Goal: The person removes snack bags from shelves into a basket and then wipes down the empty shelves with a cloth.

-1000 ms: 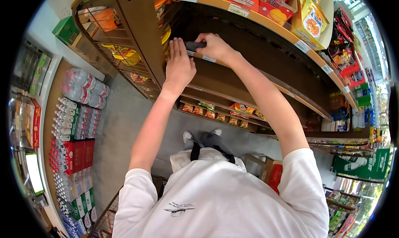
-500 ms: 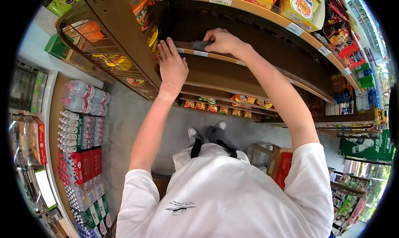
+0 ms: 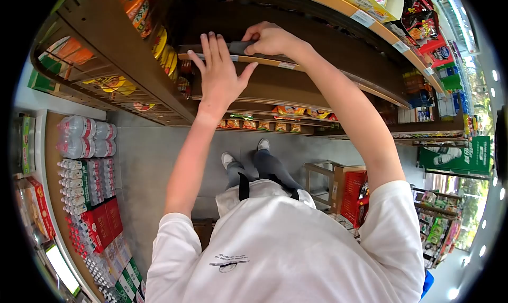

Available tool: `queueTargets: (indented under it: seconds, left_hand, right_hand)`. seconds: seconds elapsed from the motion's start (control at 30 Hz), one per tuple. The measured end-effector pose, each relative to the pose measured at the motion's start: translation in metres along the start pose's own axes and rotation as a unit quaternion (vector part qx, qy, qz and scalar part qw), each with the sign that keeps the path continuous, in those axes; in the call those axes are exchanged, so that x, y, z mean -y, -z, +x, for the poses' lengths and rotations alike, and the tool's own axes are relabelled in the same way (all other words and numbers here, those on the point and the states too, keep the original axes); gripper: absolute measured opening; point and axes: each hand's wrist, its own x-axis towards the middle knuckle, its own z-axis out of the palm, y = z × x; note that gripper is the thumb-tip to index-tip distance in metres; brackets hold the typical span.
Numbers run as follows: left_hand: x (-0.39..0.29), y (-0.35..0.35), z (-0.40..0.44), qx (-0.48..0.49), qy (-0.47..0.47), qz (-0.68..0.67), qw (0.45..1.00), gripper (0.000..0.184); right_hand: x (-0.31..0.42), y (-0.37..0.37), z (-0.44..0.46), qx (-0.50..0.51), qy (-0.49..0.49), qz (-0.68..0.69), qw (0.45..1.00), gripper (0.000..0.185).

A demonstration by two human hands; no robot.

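My right hand [image 3: 272, 40] grips a dark grey cloth [image 3: 239, 48] and presses it along the front lip of a brown shelf [image 3: 323, 54]. My left hand [image 3: 219, 80] is spread wide at the same lip, just left of the cloth, its fingertips over the edge. Below the fingers runs an orange strip with white price labels [image 3: 286, 66]. Yellow snack packets [image 3: 165, 54] stand at the shelf's left end, close to my left hand. Part of the cloth is hidden by my right fingers.
Small snack bags [image 3: 248, 124] line the lowest shelf. A brown side panel with a wire rack [image 3: 79, 65] rises at left. Bottled water packs [image 3: 87, 136] are stacked on the left, and a wooden stool [image 3: 323, 184] stands at right.
My view has shifted, so the shelves sit higher and further left. My left hand's thumb has spread outward. The cloth, still in my right hand, has slid left along the lip toward my left hand.
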Motion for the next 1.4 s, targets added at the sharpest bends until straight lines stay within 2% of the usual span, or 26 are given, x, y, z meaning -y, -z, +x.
queueTargets:
  seconds: [0.23,0.5,0.6,0.83,0.93,1.1,1.17,1.2,1.27,1.37,1.4]
  left_hand:
    - [0.003,0.007,0.0,0.018,-0.014,0.058,0.998,0.089]
    - [-0.003,0.008,0.001,0.033,0.005,0.07,0.997,0.088]
    - [-0.003,0.008,0.002,0.046,0.008,0.087,0.995,0.088]
    - [-0.003,0.009,0.003,0.071,0.005,0.107,0.992,0.086]
    - [-0.006,0.009,0.005,0.086,0.039,0.101,0.99,0.077]
    - [-0.011,0.003,0.01,0.108,0.055,0.102,0.987,0.077]
    - [-0.021,-0.018,0.01,0.019,0.11,0.117,0.987,0.078]
    - [-0.037,-0.021,0.013,0.031,0.13,0.148,0.98,0.077]
    - [-0.084,-0.014,0.019,0.056,0.028,0.071,0.995,0.071]
    - [-0.137,-0.027,0.012,0.091,-0.133,-0.038,0.986,0.066]
    - [-0.148,-0.033,0.007,0.077,-0.145,-0.048,0.985,0.067]
  right_hand:
    - [-0.013,0.002,0.001,0.002,0.037,-0.012,0.999,0.039]
    - [-0.043,0.031,-0.028,0.053,-0.007,-0.027,0.998,0.036]
    - [-0.061,0.04,-0.04,0.078,-0.048,0.019,0.996,0.038]
    - [-0.09,0.056,-0.066,0.077,-0.049,0.02,0.996,0.037]
    - [-0.101,0.064,-0.083,0.071,-0.037,0.018,0.997,0.035]
    - [-0.133,0.069,-0.109,0.049,-0.022,0.078,0.996,0.032]
    - [-0.133,0.066,-0.113,0.024,-0.007,0.071,0.997,0.031]
    - [-0.134,0.064,-0.111,0.021,0.002,0.069,0.997,0.031]
    - [-0.135,0.06,-0.11,0.003,0.021,0.063,0.998,0.032]
    - [-0.14,0.056,-0.111,-0.026,0.066,0.036,0.997,0.03]
    - [-0.138,0.056,-0.112,-0.034,0.061,0.036,0.997,0.03]
